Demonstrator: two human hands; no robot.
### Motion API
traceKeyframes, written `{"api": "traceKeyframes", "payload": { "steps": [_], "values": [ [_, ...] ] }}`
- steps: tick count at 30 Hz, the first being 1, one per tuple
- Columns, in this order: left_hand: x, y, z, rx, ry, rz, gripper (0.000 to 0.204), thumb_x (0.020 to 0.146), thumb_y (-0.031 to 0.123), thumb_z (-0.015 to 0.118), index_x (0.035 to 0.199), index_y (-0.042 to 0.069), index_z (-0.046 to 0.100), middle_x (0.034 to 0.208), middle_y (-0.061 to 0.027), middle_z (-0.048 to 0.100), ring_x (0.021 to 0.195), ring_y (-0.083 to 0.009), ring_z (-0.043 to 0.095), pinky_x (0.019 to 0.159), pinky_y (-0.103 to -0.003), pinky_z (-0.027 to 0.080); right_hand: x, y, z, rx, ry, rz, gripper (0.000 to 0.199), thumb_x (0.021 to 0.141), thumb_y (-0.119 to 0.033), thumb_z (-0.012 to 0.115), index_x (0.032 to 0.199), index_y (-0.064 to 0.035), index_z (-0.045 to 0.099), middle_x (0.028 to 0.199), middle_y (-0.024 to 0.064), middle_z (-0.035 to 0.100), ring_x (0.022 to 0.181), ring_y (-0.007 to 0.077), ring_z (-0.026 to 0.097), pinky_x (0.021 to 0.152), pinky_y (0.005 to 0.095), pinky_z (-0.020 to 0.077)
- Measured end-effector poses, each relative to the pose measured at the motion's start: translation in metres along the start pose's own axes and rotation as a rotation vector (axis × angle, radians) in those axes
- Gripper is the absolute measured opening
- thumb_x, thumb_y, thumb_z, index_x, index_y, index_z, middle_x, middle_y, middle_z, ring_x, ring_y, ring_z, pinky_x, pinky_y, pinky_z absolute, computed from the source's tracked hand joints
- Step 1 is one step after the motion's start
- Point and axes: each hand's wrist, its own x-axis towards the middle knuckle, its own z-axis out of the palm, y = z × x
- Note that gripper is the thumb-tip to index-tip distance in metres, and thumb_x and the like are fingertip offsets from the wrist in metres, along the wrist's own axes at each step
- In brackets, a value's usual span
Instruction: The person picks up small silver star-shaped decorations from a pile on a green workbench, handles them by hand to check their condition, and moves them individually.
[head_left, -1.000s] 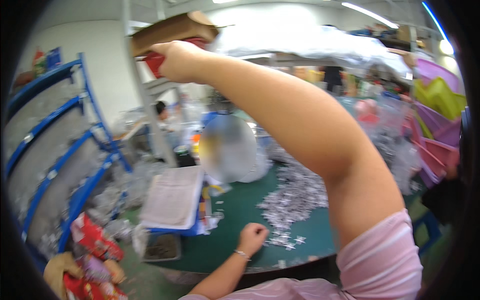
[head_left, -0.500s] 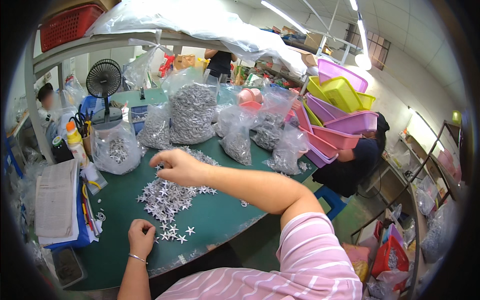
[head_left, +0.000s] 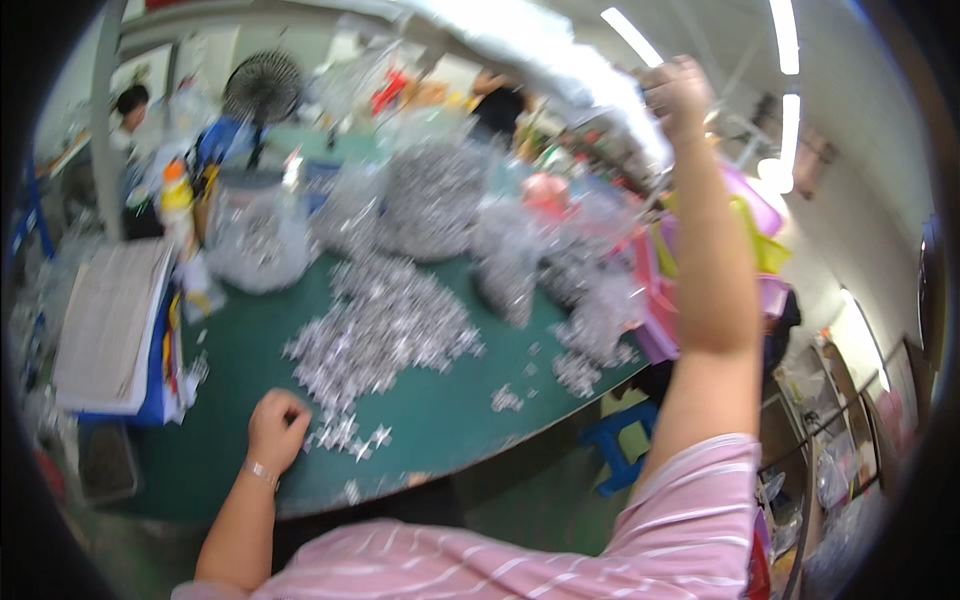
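Note:
My left hand point(head_left: 277, 430) rests on the green tabletop point(head_left: 240, 355) with its fingers curled in. Whatever it may hold is hidden. Beside it lie a few loose silver star-shaped pieces point(head_left: 340, 434), at the near tip of a large spread pile of silver stars point(head_left: 385, 325). High at the upper right, my right hand point(head_left: 680, 95) is raised beside the end of the white plastic sheeting point(head_left: 560, 55) on the overhead shelf. Motion smears its fingers, so its grip is unclear.
Clear bags filled with silver pieces point(head_left: 432, 200) line the table's back. Stacked pink and yellow-green tubs point(head_left: 655, 300) stand at right, above a blue stool point(head_left: 618, 447). At left are papers point(head_left: 110, 325), a bottle with an orange cap point(head_left: 177, 205) and a black fan point(head_left: 262, 88). Other people are beyond.
My right hand has swung from above the star pile up and right to the overhead sheeting. My left hand keeps its place beside the loose stars. The whole view has shifted and blurred.

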Motion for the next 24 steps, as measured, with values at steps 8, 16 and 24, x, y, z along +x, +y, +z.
{"api": "traceKeyframes", "payload": {
  "steps": [8, 16, 24],
  "values": [
    [0.0, 0.008, -0.007, -0.085, 0.037, -0.202, 0.009, 0.077, 0.01, 0.068, 0.078, 0.002, 0.064, 0.079, -0.009, 0.063, 0.071, -0.0203, 0.063, 0.065, -0.03, 0.05, -0.2, 0.081, 0.044, -0.328, -0.685, 0.373, 0.03, 0.085, -0.016, 0.059, 0.114, -0.0096, 0.063, 0.067, -0.0082, 0.051, 0.047, 0.0029, 0.032, 0.042, 0.0212, 0.0252],
    [0.001, 0.012, -0.007, 0.104, -0.146, -0.043, 0.006, 0.077, 0.005, 0.067, 0.081, 0.001, 0.065, 0.087, -0.004, 0.063, 0.072, -0.0124, 0.061, 0.064, -0.023, 0.048, -0.473, 0.084, 0.082, -0.624, -0.976, -0.059, 0.032, 0.079, -0.005, 0.06, 0.111, -0.0068, 0.057, 0.082, 0.011, 0.06, 0.082, 0.0306, 0.061, 0.068, 0.0418, 0.0507],
    [-0.002, 0.027, -0.011, 0.036, -0.111, -0.068, 0.006, 0.078, 0.002, 0.067, 0.084, 0.001, 0.067, 0.087, -0.0044, 0.063, 0.071, -0.0115, 0.058, 0.062, -0.023, 0.046, -0.49, 0.089, 0.087, -0.313, -0.684, 0.032, 0.014, 0.078, -0.001, 0.063, 0.091, -0.0068, 0.067, 0.085, 0.0067, 0.062, 0.081, 0.0271, 0.057, 0.073, 0.0376, 0.0435]
  ]
}}
